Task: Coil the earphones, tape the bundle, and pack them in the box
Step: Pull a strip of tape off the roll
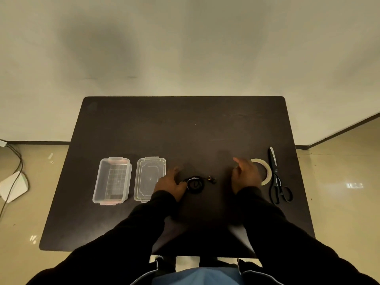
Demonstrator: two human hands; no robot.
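The black earphones (196, 183) lie coiled on the dark table, with the earbuds (211, 179) trailing to the right of the coil. My left hand (170, 185) rests beside the coil's left edge, fingers touching the cord there. My right hand (245, 174) hovers open over the table, covering the left part of the tape roll (267, 171). The clear plastic box (112, 179) stands open at the left with nothing in it, and its lid (149, 178) lies flat between the box and my left hand.
Black scissors (277, 177) lie right of the tape roll, blades pointing away from me. The table (185, 130) is bare across its far half. A white device and cables (12, 182) sit on the floor at the left.
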